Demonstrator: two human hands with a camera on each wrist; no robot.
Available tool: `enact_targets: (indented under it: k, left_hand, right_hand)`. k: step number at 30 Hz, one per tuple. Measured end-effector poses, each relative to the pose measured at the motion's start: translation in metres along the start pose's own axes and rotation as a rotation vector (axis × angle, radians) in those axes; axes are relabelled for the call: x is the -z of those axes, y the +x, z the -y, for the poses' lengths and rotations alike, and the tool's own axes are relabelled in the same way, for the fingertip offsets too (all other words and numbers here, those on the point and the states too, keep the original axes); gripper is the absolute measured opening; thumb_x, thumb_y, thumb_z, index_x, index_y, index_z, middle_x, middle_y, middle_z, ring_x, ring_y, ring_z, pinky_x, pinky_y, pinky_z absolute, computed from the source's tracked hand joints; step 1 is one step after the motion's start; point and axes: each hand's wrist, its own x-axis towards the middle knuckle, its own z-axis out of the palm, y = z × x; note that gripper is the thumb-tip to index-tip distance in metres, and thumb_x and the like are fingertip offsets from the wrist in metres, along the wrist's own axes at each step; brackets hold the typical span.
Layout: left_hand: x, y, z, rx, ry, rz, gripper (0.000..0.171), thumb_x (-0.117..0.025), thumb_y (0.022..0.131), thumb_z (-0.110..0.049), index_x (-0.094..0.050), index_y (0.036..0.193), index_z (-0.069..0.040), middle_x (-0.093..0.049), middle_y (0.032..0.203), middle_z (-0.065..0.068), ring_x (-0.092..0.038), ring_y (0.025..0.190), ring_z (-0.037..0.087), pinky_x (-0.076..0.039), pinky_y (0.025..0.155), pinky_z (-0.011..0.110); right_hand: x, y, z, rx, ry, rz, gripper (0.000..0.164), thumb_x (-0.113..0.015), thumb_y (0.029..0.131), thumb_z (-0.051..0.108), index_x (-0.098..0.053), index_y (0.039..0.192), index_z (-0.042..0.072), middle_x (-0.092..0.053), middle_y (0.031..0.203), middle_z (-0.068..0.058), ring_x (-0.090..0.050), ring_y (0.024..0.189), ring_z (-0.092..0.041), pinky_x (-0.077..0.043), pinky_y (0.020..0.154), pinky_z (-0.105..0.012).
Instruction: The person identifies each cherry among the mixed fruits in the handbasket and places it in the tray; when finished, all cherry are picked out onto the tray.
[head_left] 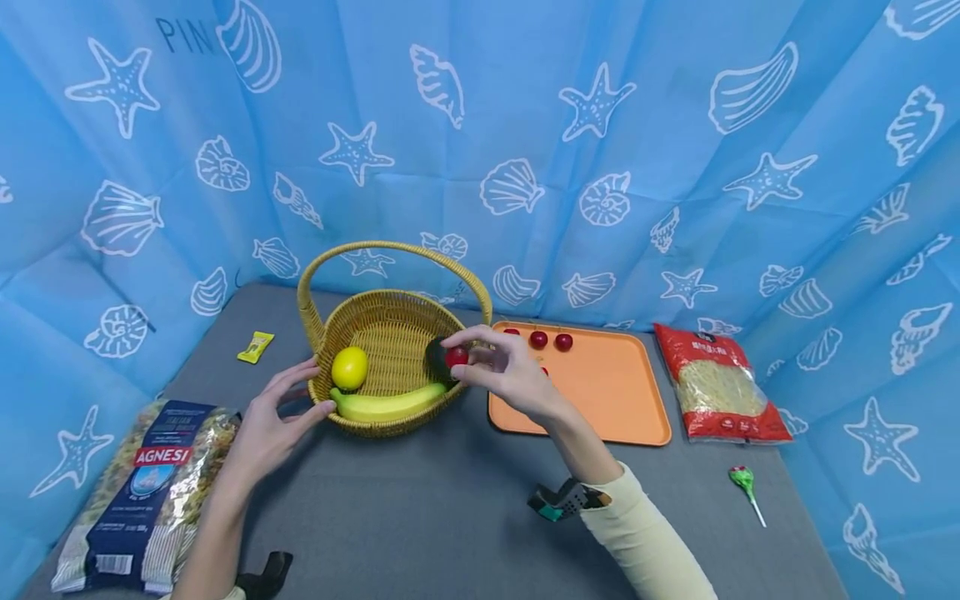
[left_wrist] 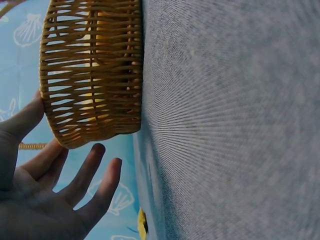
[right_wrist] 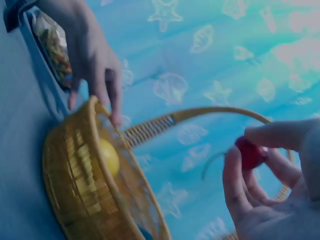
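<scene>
My right hand (head_left: pixel 510 367) pinches a red cherry (right_wrist: pixel 250 154) between thumb and fingers, its thin stem pointing away. It is over the right side of a wicker basket (head_left: pixel 390 429) with a tall handle. Inside the basket lie a yellow lemon (head_left: pixel 349 368), a banana (head_left: pixel 390 404) along the near side, and a dark avocado (head_left: pixel 434 357), partly hidden by the right hand. At the basket's left rim, my left hand (head_left: pixel 270 425) touches the wicker with thumb and fingertips, fingers spread and fairly straight in the left wrist view (left_wrist: pixel 50 200).
Right of the basket, an orange tray (head_left: pixel 607 392) bears several cherries (head_left: pixel 538 339). A red pasta bag (head_left: pixel 720 387) and a green lollipop (head_left: pixel 742 477) lie farther right. On the left are an Agnesi pasta bag (head_left: pixel 150 492) and a yellow wrapped candy (head_left: pixel 256 347). A blue curtain (head_left: pixel 480 150) hangs behind.
</scene>
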Motion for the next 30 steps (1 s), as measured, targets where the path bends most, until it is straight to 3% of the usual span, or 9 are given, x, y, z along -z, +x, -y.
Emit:
enact_targets:
  k: [3,7,10,13,17,20,25,30]
  left_hand:
    - [0.000,-0.001,0.000,0.004,0.000,-0.003,0.055,-0.077,0.103,-0.022,-0.059,0.153,-0.005,-0.045,0.169,0.020,-0.059,0.138,0.049,-0.062,0.103,0.058]
    - [0.000,-0.001,0.000,0.007,0.001,-0.006,0.055,-0.077,0.103,-0.022,-0.059,0.153,-0.004,-0.045,0.169,0.021,-0.059,0.137,0.048,-0.062,0.102,0.058]
    - [0.000,-0.001,0.000,0.006,0.001,-0.004,0.056,-0.077,0.103,-0.023,-0.059,0.153,-0.005,-0.046,0.169,0.021,-0.059,0.137,0.048,-0.062,0.102,0.058]
    - [0.000,-0.001,0.001,0.008,0.003,-0.003,0.056,-0.077,0.103,-0.023,-0.059,0.153,-0.005,-0.046,0.169,0.021,-0.060,0.137,0.048,-0.063,0.101,0.057]
    - [0.000,-0.001,0.001,0.007,0.011,-0.010,0.056,-0.078,0.103,-0.023,-0.059,0.153,-0.006,-0.046,0.168,0.021,-0.060,0.136,0.049,-0.063,0.100,0.057]
    - [0.000,-0.001,0.002,0.001,0.015,-0.016,0.056,-0.078,0.103,-0.022,-0.059,0.153,-0.006,-0.047,0.168,0.022,-0.060,0.136,0.049,-0.063,0.100,0.059]
    - [-0.001,-0.001,0.003,-0.007,0.016,-0.013,0.055,-0.078,0.102,-0.021,-0.060,0.152,-0.005,-0.047,0.168,0.022,-0.059,0.137,0.048,-0.062,0.101,0.060]
    - [-0.001,0.000,0.002,-0.009,0.012,-0.005,0.055,-0.078,0.103,-0.021,-0.059,0.153,-0.006,-0.047,0.168,0.021,-0.060,0.136,0.048,-0.063,0.100,0.057]
  right_hand:
    - [0.018,-0.017,-0.002,0.051,0.038,-0.032,0.026,-0.068,0.105,0.005,-0.068,0.129,-0.005,-0.070,0.127,-0.003,-0.075,0.094,-0.016,-0.068,0.086,-0.028]
    - [0.042,-0.038,-0.014,0.044,0.075,-0.162,0.020,-0.066,0.107,0.004,-0.068,0.125,-0.001,-0.068,0.131,-0.003,-0.080,0.107,-0.017,-0.068,0.088,-0.026]
    - [0.061,-0.052,-0.029,-0.001,0.063,-0.256,0.028,-0.067,0.106,0.002,-0.064,0.133,-0.004,-0.065,0.134,-0.005,-0.079,0.116,-0.014,-0.067,0.093,-0.023]
    - [0.078,-0.062,-0.048,-0.057,0.016,-0.328,0.041,-0.070,0.103,0.000,-0.059,0.141,-0.011,-0.063,0.139,-0.015,-0.077,0.120,-0.013,-0.067,0.096,-0.024]
    - [0.094,-0.071,-0.073,-0.159,-0.051,-0.409,0.046,-0.073,0.101,0.000,-0.058,0.144,-0.013,-0.061,0.148,-0.030,-0.075,0.119,-0.007,-0.066,0.095,-0.020]
    - [0.103,-0.076,-0.092,-0.245,-0.089,-0.449,0.047,-0.074,0.101,0.002,-0.060,0.144,-0.010,-0.060,0.149,-0.032,-0.075,0.115,-0.003,-0.065,0.095,-0.018]
    - [0.114,-0.085,-0.119,-0.358,-0.263,-0.500,0.041,-0.077,0.103,0.014,-0.068,0.139,-0.002,-0.068,0.139,-0.026,-0.077,0.116,-0.017,-0.061,0.093,-0.011]
    - [0.119,-0.091,-0.132,-0.387,-0.407,-0.510,0.038,-0.077,0.103,0.024,-0.072,0.135,0.004,-0.074,0.134,-0.021,-0.072,0.123,-0.034,-0.056,0.094,-0.007]
